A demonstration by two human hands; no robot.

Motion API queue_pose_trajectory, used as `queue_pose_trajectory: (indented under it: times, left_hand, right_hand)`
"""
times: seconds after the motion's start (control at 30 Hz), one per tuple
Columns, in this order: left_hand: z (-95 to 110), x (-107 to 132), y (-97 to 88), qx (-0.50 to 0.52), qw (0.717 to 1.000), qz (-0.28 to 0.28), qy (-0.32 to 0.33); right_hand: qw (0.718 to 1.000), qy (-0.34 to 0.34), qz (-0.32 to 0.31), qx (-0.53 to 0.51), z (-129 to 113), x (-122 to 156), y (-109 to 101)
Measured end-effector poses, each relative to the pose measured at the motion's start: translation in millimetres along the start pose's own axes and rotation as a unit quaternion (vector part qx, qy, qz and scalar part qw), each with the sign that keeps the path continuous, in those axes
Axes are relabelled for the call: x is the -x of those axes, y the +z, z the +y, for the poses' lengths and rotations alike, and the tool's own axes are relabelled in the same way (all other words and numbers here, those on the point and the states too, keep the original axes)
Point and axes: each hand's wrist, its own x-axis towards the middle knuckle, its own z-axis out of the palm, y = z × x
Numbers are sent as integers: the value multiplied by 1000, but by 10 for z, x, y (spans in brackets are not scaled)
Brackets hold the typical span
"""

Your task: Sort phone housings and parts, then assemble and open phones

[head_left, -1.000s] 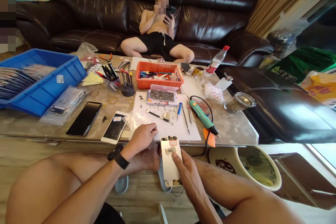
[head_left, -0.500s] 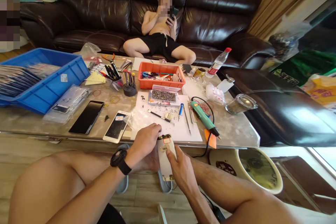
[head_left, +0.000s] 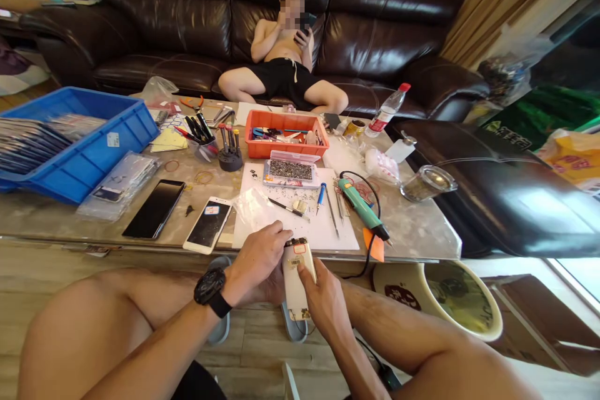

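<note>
Held over the front edge of the table is a partly opened smartphone (head_left: 294, 290). Its pale back faces up, with a red-outlined label and dark parts bared at the top end. My right hand (head_left: 325, 294) grips it from the right, thumb pressed on the back. At its upper left corner, my left hand (head_left: 260, 256) is closed with thumb and index finger against the edge; its other fingers are hidden below. A white phone (head_left: 207, 225) and a black phone (head_left: 154, 209) lie on the table to the left.
On a white sheet (head_left: 253, 234) lie a brush (head_left: 287, 207), a blue screwdriver (head_left: 321, 198) and a box of screws (head_left: 291, 170). A green electric screwdriver (head_left: 362, 203) lies right. Behind are an orange tray (head_left: 287, 149) and blue bin (head_left: 117, 137). A person (head_left: 281, 50) sits on the sofa.
The phone and both hands have shifted very slightly to the right, with the grip much the same. A clear plastic bag by the left hand now lies flatter on the sheet.
</note>
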Motion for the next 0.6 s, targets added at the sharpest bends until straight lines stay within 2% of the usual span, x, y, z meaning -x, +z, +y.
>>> queue_pose_trajectory:
  times: [0.23,0.6]
  left_hand:
    - [-42,82,137,-51,998,31,-35]
    - [41,135,174,-87,994,71,-13]
  right_hand:
    - [1000,0,-11,5,-16,-1,-18]
    - [997,-27,-35,62,-163,43,30]
